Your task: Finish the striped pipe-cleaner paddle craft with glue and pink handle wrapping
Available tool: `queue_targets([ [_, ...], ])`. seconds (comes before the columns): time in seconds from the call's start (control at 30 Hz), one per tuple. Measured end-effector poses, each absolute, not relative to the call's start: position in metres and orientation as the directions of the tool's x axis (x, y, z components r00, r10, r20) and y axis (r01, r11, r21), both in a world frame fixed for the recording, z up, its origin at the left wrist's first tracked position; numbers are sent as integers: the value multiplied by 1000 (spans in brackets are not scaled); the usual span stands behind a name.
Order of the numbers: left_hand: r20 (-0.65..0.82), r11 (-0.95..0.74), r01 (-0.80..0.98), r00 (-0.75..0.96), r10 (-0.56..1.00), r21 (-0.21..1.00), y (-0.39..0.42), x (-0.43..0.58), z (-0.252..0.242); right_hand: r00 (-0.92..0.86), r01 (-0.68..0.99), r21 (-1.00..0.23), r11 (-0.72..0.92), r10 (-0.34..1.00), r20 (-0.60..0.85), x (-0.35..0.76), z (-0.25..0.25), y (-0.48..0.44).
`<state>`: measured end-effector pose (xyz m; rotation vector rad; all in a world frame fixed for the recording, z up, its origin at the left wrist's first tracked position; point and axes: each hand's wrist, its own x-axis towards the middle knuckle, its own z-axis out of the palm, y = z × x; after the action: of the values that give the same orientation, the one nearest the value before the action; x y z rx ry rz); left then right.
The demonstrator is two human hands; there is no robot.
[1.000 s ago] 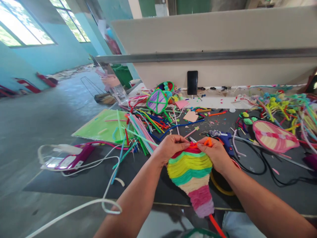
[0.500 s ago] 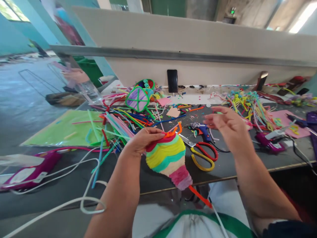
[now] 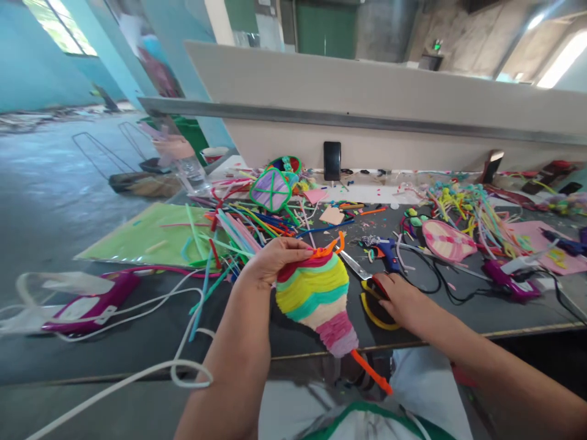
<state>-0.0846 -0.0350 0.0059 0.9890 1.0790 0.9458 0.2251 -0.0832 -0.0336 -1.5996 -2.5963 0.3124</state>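
Observation:
My left hand [image 3: 287,256] pinches the top edge of a striped pipe-cleaner craft piece [image 3: 316,296], shaped like a balloon with bands of red, green, yellow, teal, cream and pink. An orange pipe cleaner [image 3: 328,249] runs along its top, its end sticking up, and an orange tail hangs from the narrow bottom. To the right, my right hand [image 3: 397,299] is closed on the handles of the scissors [image 3: 355,263], which lie on the table with blades pointing away to the left. The hand covers most of the red handle; the yellow loop shows below.
A blue glue gun [image 3: 387,252] lies beyond the scissors. Loose pipe cleaners [image 3: 238,229] pile up at left near a green packet [image 3: 151,235]. Purple power strips [image 3: 94,302] with cables lie on both sides. A phone [image 3: 332,161] leans on the back panel.
My right hand has come down from above the table onto the scissors' handles and taken hold of them. My left hand keeps its pinch on the striped piece. The view has shifted slightly.

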Motion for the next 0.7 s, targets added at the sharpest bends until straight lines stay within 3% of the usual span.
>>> queue_targets([
  [0.07, -241, 271, -133, 206, 948, 953, -35, -86, 6, -443, 884, -206, 421, 893, -79, 225, -28, -80],
  [0.13, -227, 260, -148, 209, 951, 954, -36, -87, 7, -405, 889, -277, 365, 908, -106, 228, -25, -78],
  [0.27, -223, 259, -168, 206, 953, 951, -39, -86, 12, -366, 712, -697, 80, 890, -272, 244, -28, -76],
  [0.37, -236, 273, -181, 202, 951, 945, -39, -84, 14, -386, 550, -835, -32, 876, -288, 254, -35, -85],
  [0.53, -238, 279, -190, 210, 948, 941, -39, -82, 15, -120, 527, -846, -81, 979, -168, 257, -45, -109],
  [0.63, -234, 272, -182, 207, 950, 945, -39, -81, 14, -256, 571, -800, 184, 966, 40, 261, -36, -112],
  [0.7, -233, 272, -179, 212, 949, 945, -39, -81, 14, -410, 688, -614, 387, 905, 112, 263, -24, -107],
])
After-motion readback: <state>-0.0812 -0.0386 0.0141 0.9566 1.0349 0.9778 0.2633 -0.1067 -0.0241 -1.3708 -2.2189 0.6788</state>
